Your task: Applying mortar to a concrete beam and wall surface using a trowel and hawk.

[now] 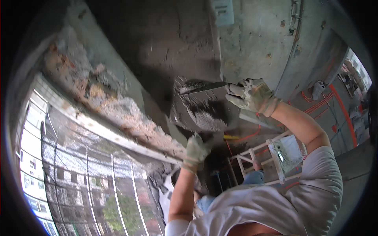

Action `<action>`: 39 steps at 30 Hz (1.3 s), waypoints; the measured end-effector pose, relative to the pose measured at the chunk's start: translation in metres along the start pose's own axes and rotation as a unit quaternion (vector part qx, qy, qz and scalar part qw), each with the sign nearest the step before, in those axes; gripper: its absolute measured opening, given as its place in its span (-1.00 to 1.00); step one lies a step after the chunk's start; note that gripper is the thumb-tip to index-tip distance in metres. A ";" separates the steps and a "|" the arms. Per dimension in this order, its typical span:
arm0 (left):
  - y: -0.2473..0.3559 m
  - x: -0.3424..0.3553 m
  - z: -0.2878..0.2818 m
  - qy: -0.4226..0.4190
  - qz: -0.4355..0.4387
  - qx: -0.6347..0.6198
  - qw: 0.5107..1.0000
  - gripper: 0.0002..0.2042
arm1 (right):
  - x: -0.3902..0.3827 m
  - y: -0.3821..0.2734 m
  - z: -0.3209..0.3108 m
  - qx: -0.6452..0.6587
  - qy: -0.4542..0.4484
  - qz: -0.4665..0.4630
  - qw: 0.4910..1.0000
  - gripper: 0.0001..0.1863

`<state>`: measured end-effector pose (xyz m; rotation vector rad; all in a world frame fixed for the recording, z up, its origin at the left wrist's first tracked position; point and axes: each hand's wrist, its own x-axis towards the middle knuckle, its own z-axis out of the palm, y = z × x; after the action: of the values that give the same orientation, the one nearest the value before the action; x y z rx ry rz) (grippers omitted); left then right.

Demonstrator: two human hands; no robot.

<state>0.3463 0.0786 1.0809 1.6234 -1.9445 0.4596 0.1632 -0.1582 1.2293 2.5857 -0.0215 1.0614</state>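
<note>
One trowel (210,88) juts leftward from your gloved right hand (254,95), its thin blade reaching across the far part of a grey board (178,112) smeared with mortar (206,120). Your right fingers are wrapped firmly around the handle end, largely hiding it. Your gloved left hand (197,150) sits just below the board's near edge; you may be bearing the board from underneath, but whether those fingers pinch a handle or merely rest there, I cannot tell.

The mortar lies on the board ahead of your left hand and to the left of your right, before a dark, coated wall (157,35). At your left runs a broken masonry edge (102,92), with a mesh screen (94,173) beyond it; at your right are a wooden frame (252,159) and, farther off, orange pipes (348,118).

Should the board dip on the left hand's side, the mortar could slide over the rim and drop; a loose or slippery hold would be the likely cause. An overloaded or abruptly turned trowel could shed its share as well. Brought too near the broken edge, your left forearm (183,192) risks a scrape, and dislodged crumbs might foul the mortar. A careless step, eyes on the blade, could catch the wooden frame.
</note>
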 end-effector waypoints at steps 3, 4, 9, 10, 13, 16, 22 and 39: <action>0.042 0.003 0.015 0.019 -0.050 -0.021 0.998 -0.85 | 0.025 0.015 -0.001 -0.070 0.108 -0.067 0.989 -0.70; 0.053 -0.001 0.034 0.042 -0.067 -0.067 0.995 -0.80 | 0.037 0.017 -0.002 -0.092 0.147 -0.073 0.982 -0.68; 0.096 0.014 0.045 -0.063 -0.540 -0.633 0.551 -0.87 | 0.088 0.066 0.037 0.107 0.074 0.119 0.984 -0.80; 0.096 0.016 0.046 -0.064 -0.562 -0.627 0.535 -0.87 | 0.099 0.088 0.042 0.289 -0.016 0.224 0.930 -0.77; 0.080 0.015 0.033 -0.036 -0.578 -0.634 0.512 -0.88 | 0.124 0.112 0.004 0.464 -0.049 0.382 0.798 -0.59; 0.075 0.011 0.023 -0.013 -0.577 -0.629 0.520 -0.90 | 0.090 0.162 -0.001 0.488 -0.029 0.405 0.773 -0.52; 0.058 -0.001 0.016 0.023 -0.602 -0.597 0.530 -0.89 | 0.103 0.100 0.003 0.163 -0.031 0.193 0.967 -0.52; 0.053 -0.015 0.004 0.053 -0.622 -0.611 0.487 -0.87 | 0.122 0.186 -0.061 0.399 -0.031 0.356 0.844 -0.51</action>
<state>0.2955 0.0993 1.0729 1.2842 -0.1498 -1.1387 0.1832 -0.2995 1.4098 3.4938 -0.7711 1.4499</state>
